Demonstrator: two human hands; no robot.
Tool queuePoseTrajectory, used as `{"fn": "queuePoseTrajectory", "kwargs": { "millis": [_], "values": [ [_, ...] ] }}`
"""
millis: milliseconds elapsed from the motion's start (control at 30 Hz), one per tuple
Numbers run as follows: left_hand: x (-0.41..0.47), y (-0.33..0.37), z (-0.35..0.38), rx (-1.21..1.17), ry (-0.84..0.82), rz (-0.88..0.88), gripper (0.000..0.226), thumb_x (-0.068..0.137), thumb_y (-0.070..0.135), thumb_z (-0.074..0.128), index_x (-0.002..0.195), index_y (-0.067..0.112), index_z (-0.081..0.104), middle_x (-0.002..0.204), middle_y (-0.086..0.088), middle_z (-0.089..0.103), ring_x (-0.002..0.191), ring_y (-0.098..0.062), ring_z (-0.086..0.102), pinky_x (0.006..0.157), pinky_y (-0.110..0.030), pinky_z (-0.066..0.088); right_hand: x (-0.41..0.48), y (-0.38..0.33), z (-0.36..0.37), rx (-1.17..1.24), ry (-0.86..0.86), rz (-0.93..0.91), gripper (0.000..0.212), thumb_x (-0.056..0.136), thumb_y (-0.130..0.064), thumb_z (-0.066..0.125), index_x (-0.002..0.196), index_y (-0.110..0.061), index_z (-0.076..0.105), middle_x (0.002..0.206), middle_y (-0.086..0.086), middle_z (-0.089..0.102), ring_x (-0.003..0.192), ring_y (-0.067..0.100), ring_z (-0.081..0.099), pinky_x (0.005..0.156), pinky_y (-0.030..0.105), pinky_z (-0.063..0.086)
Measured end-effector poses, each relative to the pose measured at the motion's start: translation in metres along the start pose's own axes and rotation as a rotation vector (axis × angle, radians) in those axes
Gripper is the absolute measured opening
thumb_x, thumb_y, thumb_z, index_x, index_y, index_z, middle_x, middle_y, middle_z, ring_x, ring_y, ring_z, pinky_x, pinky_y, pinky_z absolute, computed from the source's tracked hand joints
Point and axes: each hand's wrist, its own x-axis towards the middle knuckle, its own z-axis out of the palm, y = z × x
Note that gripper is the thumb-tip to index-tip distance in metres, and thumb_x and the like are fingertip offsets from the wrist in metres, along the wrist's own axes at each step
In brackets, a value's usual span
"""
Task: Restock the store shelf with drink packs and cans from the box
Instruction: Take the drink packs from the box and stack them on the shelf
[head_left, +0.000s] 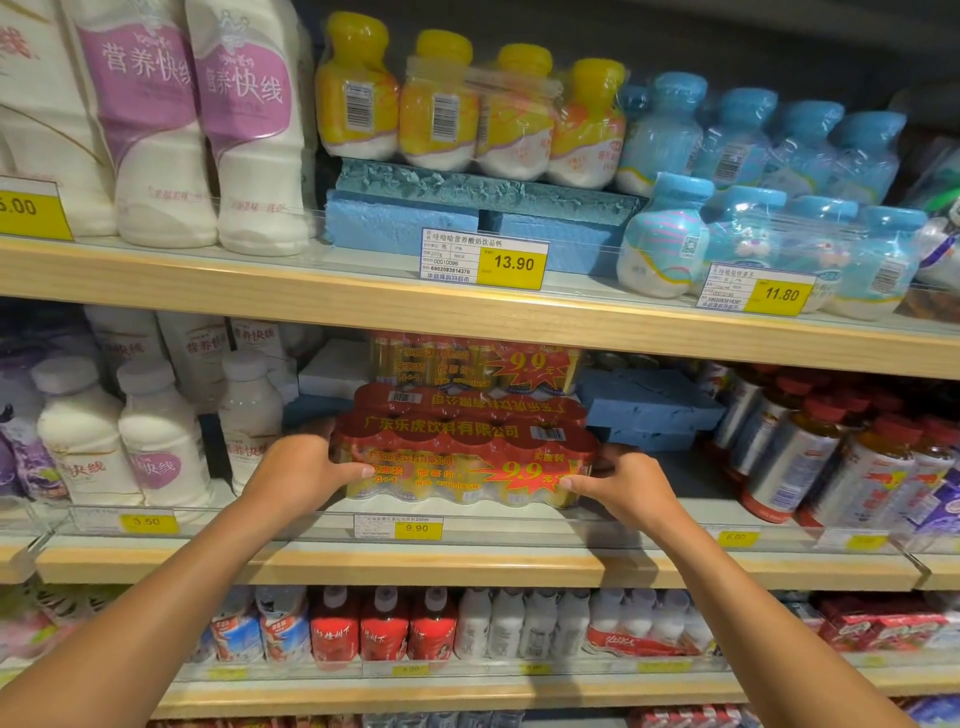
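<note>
Wooden store shelving fills the view in three visible tiers, each with a pale wood front edge and a clear plastic price rail. On the middle shelf (467, 564) sits the can pack (462, 462), a shrink-wrapped multipack of gold cans under glossy red film with yellow lettering and a red starburst printed "9.9". Its film is taut and reflective, moulded over the round can tops.

The left hand (306, 470) clamps the left end of the can pack, thumb across the front face. The right hand (621, 486) clamps the right end, thumb likewise on the front. Both forearms reach in from below.

Directly behind the can pack lies a second pack (467, 402) of the same kind, and behind that a third pack (475, 364) stands higher. Below the can pack, on the rail, is a yellow price tag (418, 528) reading 9.90.

Left of the can pack stand white milk bottles (156, 441), smooth and opaque with pink labels. Right of it lie rough blue foam blocks (647, 408), then red-capped bottles (831, 462) with silver labels.

Above the can pack, on the upper tier, yellow-capped bottles (467, 109) in clear wrap rest on more blue foam, with blue-capped bottles (753, 197) to their right. Below the can pack, small red and white bottles (452, 623) line the lower tier.
</note>
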Motion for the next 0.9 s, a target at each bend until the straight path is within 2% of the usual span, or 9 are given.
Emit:
{"fn": "queuePoseTrajectory", "kwargs": {
  "millis": [100,200,267,367,533,700,800,833,900],
  "values": [
    [0.001,-0.002,0.001,-0.010,0.006,0.016,0.050,0.080,0.062,0.068,0.087,0.013,0.059,0.059,-0.006,0.060,0.058,-0.016,0.058,0.052,-0.029,0.040,0.003,0.002,0.000,-0.014,0.003,0.005,0.041,0.073,-0.052,0.082,0.099,-0.022,0.069,0.086,-0.012,0.073,0.073,-0.001,0.064,0.056,0.015,0.041],
    [0.002,-0.004,0.003,-0.023,0.013,0.032,0.051,0.078,0.063,0.069,0.093,0.015,0.060,0.070,-0.008,0.069,0.064,-0.017,0.062,0.059,-0.033,0.049,0.002,-0.001,0.000,-0.023,-0.004,0.014,0.043,0.073,-0.051,0.082,0.102,-0.022,0.068,0.089,-0.010,0.072,0.074,-0.001,0.061,0.056,0.015,0.041],
    [0.001,-0.003,0.002,-0.030,0.021,0.023,0.054,0.078,0.062,0.070,0.086,0.009,0.065,0.070,-0.007,0.068,0.064,-0.017,0.062,0.057,-0.033,0.049,0.001,-0.004,-0.001,-0.037,-0.006,0.019,0.043,0.074,-0.051,0.082,0.103,-0.022,0.067,0.087,-0.009,0.070,0.073,0.001,0.061,0.056,0.016,0.040],
    [-0.006,0.003,-0.001,-0.010,0.018,0.009,0.052,0.082,0.055,0.070,0.057,0.013,0.053,0.052,0.001,0.051,0.052,-0.012,0.051,0.046,-0.027,0.033,-0.001,-0.005,0.000,-0.063,-0.003,0.018,0.046,0.075,-0.051,0.081,0.106,-0.021,0.066,0.088,-0.009,0.070,0.076,0.005,0.062,0.058,0.018,0.042],
    [-0.009,0.006,-0.007,-0.014,0.008,0.024,0.049,0.083,0.053,0.071,0.057,0.016,0.052,0.052,0.003,0.050,0.051,-0.012,0.051,0.047,-0.027,0.034,-0.008,-0.014,-0.002,-0.121,0.022,-0.003,0.051,0.076,-0.051,0.080,0.114,-0.025,0.061,0.097,-0.006,0.073,0.077,0.006,0.062,0.067,0.027,0.052],
    [-0.010,0.001,-0.011,-0.027,0.064,0.097,0.043,0.080,0.055,0.073,0.082,0.018,0.052,0.057,0.000,0.060,0.056,-0.015,0.059,0.052,-0.033,0.047,-0.023,-0.033,-0.004,-0.182,0.057,-0.044,0.058,0.075,-0.056,0.079,0.107,-0.010,0.063,0.076,0.006,0.069,0.066,0.015,0.063,0.053,0.032,0.048],
    [-0.019,0.002,-0.017,0.011,0.099,0.124,0.047,0.081,0.055,0.072,0.084,0.018,0.043,0.061,0.002,0.055,0.058,-0.012,0.056,0.048,-0.029,0.039,-0.032,-0.040,-0.003,-0.209,0.071,-0.040,0.055,0.072,-0.062,0.077,0.075,-0.013,0.053,0.059,-0.001,0.054,0.052,0.012,0.048,0.049,0.029,0.036],
    [-0.020,0.002,-0.019,0.018,0.103,0.123,0.048,0.082,0.055,0.072,0.080,0.014,0.048,0.062,0.003,0.053,0.059,-0.012,0.055,0.048,-0.028,0.036,-0.033,-0.041,-0.002,-0.212,0.078,-0.054,0.060,0.070,-0.066,0.076,0.072,-0.013,0.048,0.063,-0.003,0.054,0.056,0.011,0.049,0.050,0.031,0.039],
    [-0.023,-0.003,-0.021,0.028,0.109,0.149,0.052,0.082,0.056,0.070,0.100,0.009,0.058,0.069,0.003,0.054,0.064,-0.012,0.055,0.051,-0.029,0.041,-0.040,-0.044,0.002,-0.221,0.104,-0.089,0.061,0.066,-0.073,0.073,0.082,-0.017,0.053,0.080,-0.005,0.058,0.075,0.012,0.056,0.060,0.033,0.051]
  ]
}}
